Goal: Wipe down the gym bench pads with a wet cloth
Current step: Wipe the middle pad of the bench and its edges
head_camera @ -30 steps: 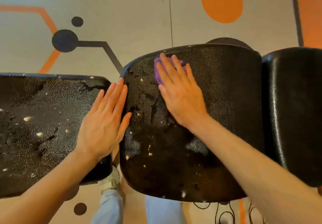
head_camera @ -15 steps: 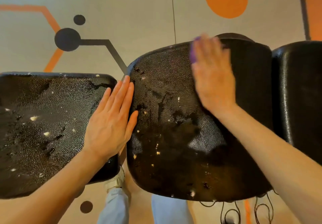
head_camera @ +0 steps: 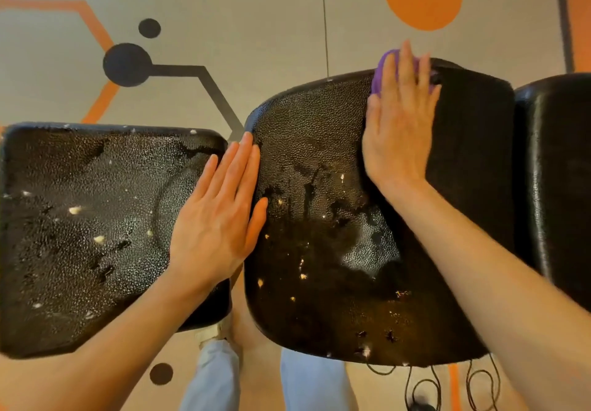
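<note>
We record pale blue trouser legs [head_camera: 211, 375] at 6 o'clock. Our left hand [head_camera: 220, 215] lies flat, fingers straight, bridging the crumb-flecked black textured left pad [head_camera: 80, 219] and the black textured middle pad [head_camera: 319, 250]. At 1 o'clock, our right hand [head_camera: 399, 123] presses the purple wet cloth [head_camera: 382, 68] flat-fingered against the middle pad's far edge.

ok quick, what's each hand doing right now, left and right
Left hand: open, flat, fingers straight, resting across the gap between the left pad and the middle pad.
Right hand: open, pressing the purple cloth on the middle pad's far edge.
</note>
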